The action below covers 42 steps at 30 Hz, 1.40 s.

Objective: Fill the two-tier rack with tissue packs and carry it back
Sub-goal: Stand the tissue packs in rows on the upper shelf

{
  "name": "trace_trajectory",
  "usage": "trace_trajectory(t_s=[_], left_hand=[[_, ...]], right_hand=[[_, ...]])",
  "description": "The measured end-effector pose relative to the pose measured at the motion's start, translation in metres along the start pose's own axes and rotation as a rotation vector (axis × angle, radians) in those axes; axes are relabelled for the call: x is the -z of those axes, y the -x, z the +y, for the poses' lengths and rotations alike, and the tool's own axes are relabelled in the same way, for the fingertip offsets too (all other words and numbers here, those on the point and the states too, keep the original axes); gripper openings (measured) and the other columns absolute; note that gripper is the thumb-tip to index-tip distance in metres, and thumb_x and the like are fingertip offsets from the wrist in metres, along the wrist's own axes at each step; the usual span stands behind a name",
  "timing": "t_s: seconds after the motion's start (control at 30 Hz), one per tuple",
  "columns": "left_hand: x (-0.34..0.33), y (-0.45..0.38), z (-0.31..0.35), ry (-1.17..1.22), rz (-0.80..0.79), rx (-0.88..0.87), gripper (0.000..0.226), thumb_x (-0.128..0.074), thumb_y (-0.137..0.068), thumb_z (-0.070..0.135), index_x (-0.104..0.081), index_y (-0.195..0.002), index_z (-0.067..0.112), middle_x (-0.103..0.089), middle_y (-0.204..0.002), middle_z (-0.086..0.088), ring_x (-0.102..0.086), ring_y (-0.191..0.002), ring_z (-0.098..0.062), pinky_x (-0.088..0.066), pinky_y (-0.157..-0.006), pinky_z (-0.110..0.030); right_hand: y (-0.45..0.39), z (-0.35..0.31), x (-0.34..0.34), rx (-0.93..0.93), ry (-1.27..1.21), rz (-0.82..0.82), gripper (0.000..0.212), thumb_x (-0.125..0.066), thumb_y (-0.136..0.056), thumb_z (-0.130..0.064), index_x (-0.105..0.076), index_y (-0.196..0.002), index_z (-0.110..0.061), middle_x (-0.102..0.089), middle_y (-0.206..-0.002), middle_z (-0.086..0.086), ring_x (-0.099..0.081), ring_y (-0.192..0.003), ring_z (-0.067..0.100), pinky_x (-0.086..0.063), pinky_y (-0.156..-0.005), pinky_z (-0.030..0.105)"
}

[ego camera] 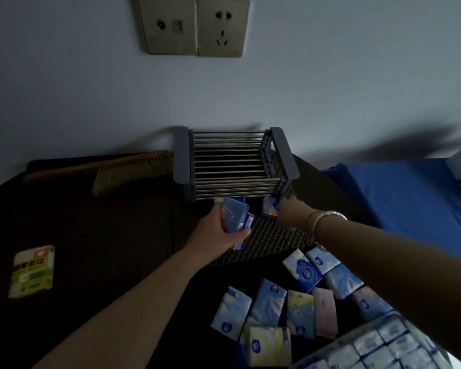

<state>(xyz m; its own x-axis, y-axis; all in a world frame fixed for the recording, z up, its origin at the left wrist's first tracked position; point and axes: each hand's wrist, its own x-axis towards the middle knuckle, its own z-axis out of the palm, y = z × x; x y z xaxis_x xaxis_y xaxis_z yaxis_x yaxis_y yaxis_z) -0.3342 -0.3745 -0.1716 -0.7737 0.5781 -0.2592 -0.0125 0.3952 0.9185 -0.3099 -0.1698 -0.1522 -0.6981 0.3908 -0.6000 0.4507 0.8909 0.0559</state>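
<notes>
The left grip (224, 230) curls round a small stack of packs (236, 217), long axis pointing up toward the rack (232, 163), which stands just beyond it at the counter's (91, 235) far edge by the wall. The right grip (288, 211) pinches one pack (269, 211) at the rack's lower right corner, slightly nearer. The lower tier is hidden under the top bars. Loose packs (282, 302) lie near.

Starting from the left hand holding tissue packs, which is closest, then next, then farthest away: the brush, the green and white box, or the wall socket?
From the left hand, in the head view:
1. The brush, up and to its left on the dark surface, near the wall.
2. The green and white box, far left, lying flat.
3. The wall socket, high up on the wall.
</notes>
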Motion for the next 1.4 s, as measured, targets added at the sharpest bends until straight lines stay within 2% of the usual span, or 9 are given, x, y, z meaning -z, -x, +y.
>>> trace_trajectory(t_s=[0.23, 0.33, 0.43, 0.7, 0.83, 0.9, 1.03, 1.23, 1.4], left_hand=[[0.009, 0.007, 0.008, 0.018, 0.010, -0.020, 0.053, -0.080, -0.074, 0.017, -0.047, -0.115, 0.024, -0.060, -0.104, 0.006, -0.058, -0.097, -0.008, -0.043, -0.065, -0.007], [0.022, 0.023, 0.026, -0.014, 0.048, -0.086, 0.054, -0.079, -0.075, 0.015, -0.047, -0.118, 0.020, -0.058, -0.103, 0.006, -0.057, -0.095, -0.007, -0.043, -0.065, -0.007], [0.037, 0.051, 0.048, -0.075, 0.073, -0.206, 0.053, -0.080, -0.074, 0.014, -0.048, -0.117, 0.019, -0.059, -0.107, 0.002, -0.057, -0.099, -0.011, -0.043, -0.068, -0.008], [0.060, 0.144, 0.128, -0.019, 0.120, -0.469, 0.056, -0.083, -0.071, 0.015, -0.046, -0.112, 0.024, -0.056, -0.099, 0.019, -0.056, -0.085, 0.010, -0.046, -0.066, -0.006], [0.050, 0.186, 0.178, 0.003, 0.104, -0.623, 0.050, -0.084, -0.069, 0.015, -0.047, -0.100, 0.030, -0.061, -0.100, 0.008, -0.059, -0.086, 0.005, -0.051, -0.068, -0.015], [0.041, 0.206, 0.201, -0.031, 0.077, -0.690, 0.052, -0.084, -0.068, 0.016, -0.046, -0.100, 0.033, -0.061, -0.100, 0.010, -0.060, -0.089, 0.004, -0.053, -0.071, -0.018], [0.019, 0.243, 0.234, -0.091, 0.131, -0.808, 0.054, -0.084, -0.068, 0.016, -0.047, -0.106, 0.027, -0.057, -0.095, 0.022, -0.056, -0.084, 0.020, -0.046, -0.065, -0.005], [-0.039, 0.277, 0.265, -0.171, 0.173, -0.857, 0.062, -0.086, -0.065, 0.019, -0.044, -0.110, 0.027, -0.055, -0.092, 0.024, -0.056, -0.081, 0.018, -0.046, -0.064, -0.003], [-0.122, 0.289, 0.288, -0.169, -0.044, -0.757, 0.082, -0.090, -0.060, 0.029, -0.042, -0.126, 0.026, -0.059, -0.114, 0.013, -0.060, -0.102, -0.002, -0.054, -0.081, -0.020]], right_hand=[[0.029, -0.015, 0.004, 0.002, -0.091, -0.002, 0.061, -0.072, -0.080, -0.033, -0.046, -0.129, -0.008, -0.039, -0.132, 0.017, -0.041, -0.121, 0.035, -0.043, -0.098, 0.042], [0.065, -0.028, 0.029, 0.073, -0.366, -0.028, 0.031, -0.069, -0.083, -0.014, -0.055, -0.107, 0.000, -0.066, -0.103, 0.020, -0.064, -0.080, 0.025, -0.057, -0.071, 0.036], [0.116, -0.037, 0.054, 0.160, -0.494, 0.020, 0.020, -0.069, -0.083, -0.014, -0.050, -0.083, -0.010, -0.064, -0.074, 0.009, -0.060, -0.058, 0.016, -0.055, -0.059, 0.029], [0.278, -0.031, 0.089, 0.345, -1.123, 0.136, 0.013, -0.057, -0.090, -0.002, -0.049, -0.084, -0.010, -0.060, -0.092, 0.017, -0.064, -0.083, 0.026, -0.057, -0.077, 0.036], [0.354, -0.014, 0.090, 0.491, -0.951, 0.255, 0.019, -0.057, -0.091, -0.007, -0.055, -0.089, -0.026, -0.057, -0.114, 0.025, -0.064, -0.096, 0.028, -0.054, -0.088, 0.040], [0.384, -0.007, 0.091, 0.504, -1.017, 0.274, 0.022, -0.055, -0.092, -0.004, -0.049, -0.103, -0.022, -0.055, -0.110, 0.015, -0.063, -0.086, 0.014, -0.055, -0.079, 0.025], [0.428, 0.006, 0.095, 0.559, -1.253, 0.269, 0.020, -0.061, -0.089, -0.039, -0.056, -0.104, -0.027, -0.062, -0.107, 0.000, -0.064, -0.094, 0.014, -0.055, -0.082, 0.029], [0.464, 0.058, 0.089, 0.421, -1.109, 0.376, 0.031, -0.069, -0.084, -0.017, -0.049, -0.108, -0.016, -0.062, -0.104, 0.008, -0.063, -0.103, 0.023, -0.052, -0.094, 0.038], [0.477, 0.150, 0.067, 0.418, -1.065, 0.389, 0.029, -0.067, -0.083, -0.012, -0.047, -0.104, -0.017, -0.059, -0.108, 0.011, -0.061, -0.104, 0.026, -0.050, -0.097, 0.045]])
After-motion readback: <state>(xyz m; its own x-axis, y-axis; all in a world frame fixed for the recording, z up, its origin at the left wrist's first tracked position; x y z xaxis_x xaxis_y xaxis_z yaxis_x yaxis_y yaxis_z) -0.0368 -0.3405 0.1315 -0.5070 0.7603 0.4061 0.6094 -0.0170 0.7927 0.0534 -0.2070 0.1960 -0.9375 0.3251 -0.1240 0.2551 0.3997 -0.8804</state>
